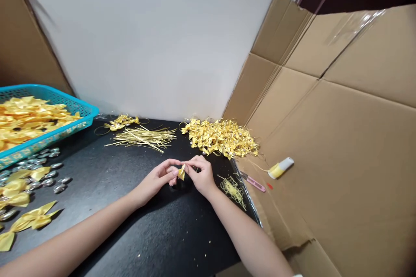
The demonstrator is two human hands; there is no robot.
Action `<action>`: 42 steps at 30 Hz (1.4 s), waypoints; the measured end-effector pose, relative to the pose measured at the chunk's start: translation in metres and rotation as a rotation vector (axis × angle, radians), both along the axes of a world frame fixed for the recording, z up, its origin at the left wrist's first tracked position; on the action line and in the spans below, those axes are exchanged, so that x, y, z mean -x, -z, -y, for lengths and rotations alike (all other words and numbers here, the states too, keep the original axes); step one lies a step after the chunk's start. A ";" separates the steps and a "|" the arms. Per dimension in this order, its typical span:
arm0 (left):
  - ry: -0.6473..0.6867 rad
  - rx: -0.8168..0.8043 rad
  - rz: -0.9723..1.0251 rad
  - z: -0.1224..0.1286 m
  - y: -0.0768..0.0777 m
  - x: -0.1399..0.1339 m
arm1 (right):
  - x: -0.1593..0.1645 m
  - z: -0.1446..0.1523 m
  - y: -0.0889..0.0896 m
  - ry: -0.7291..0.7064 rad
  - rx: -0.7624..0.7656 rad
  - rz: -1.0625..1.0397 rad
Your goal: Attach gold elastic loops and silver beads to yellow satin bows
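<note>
Over the middle of the black table, my left hand (pixel 165 174) pinches a small yellow ribbon bow (pixel 181 172) between thumb and fingers. My right hand (pixel 200 174) meets it from the other side, its thumb and forefinger closed at the top of the same bow. A bit of gold cord seems to show by the right fingers, though it is too small to make out well. Beyond my hands lies a bundle of cut gold cords (pixel 144 137). To its right is a heap of finished-looking yellow bows with cord loops (pixel 224 137).
At left, a blue plastic basket (pixel 87 112) holds many yellow bows. Silver beads (pixel 48 181) and loose bows (pixel 34 217) lie before it. Right of my hands are thread scraps (pixel 233 190), a pink-handled cutter (pixel 253 181) and a yellow thread spool (pixel 280 169). Cardboard (pixel 351 151) walls the right side.
</note>
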State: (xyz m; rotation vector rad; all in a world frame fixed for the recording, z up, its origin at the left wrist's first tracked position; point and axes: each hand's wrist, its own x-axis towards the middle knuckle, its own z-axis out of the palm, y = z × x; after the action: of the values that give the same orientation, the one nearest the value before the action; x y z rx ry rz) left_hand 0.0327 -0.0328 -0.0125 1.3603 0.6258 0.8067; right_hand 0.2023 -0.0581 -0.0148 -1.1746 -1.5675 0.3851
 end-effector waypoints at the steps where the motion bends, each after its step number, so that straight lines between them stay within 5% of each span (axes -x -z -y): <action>1: 0.018 -0.009 -0.019 0.001 -0.002 -0.001 | 0.002 0.001 0.001 -0.012 0.015 0.016; 8: 0.054 0.043 -0.100 -0.001 -0.002 -0.001 | 0.007 0.002 0.000 -0.006 0.100 0.040; 12: -0.031 0.079 -0.036 -0.005 0.004 -0.002 | -0.001 -0.009 -0.006 0.087 0.155 0.047; 20: -0.061 0.052 0.017 -0.010 0.013 -0.001 | -0.124 -0.052 -0.067 0.515 0.255 -0.013; 24: -0.071 0.006 -0.013 -0.008 0.010 -0.002 | -0.159 -0.040 -0.065 0.600 0.320 0.037; 32: -0.192 -0.048 -0.023 -0.008 0.008 -0.002 | -0.100 0.003 -0.027 0.444 0.294 0.234; 37: -0.289 -0.080 -0.050 -0.012 0.011 -0.001 | -0.052 0.005 -0.024 0.235 0.395 0.408; 42: -0.290 -0.139 -0.114 -0.011 0.012 -0.001 | -0.051 0.011 -0.032 0.218 0.449 0.519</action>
State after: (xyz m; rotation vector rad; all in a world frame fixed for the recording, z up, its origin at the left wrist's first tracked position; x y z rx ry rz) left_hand 0.0335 -0.0217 -0.0246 1.4693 0.8843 1.0252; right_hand 0.2536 -0.0688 0.0173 -1.8900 -1.8170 0.3089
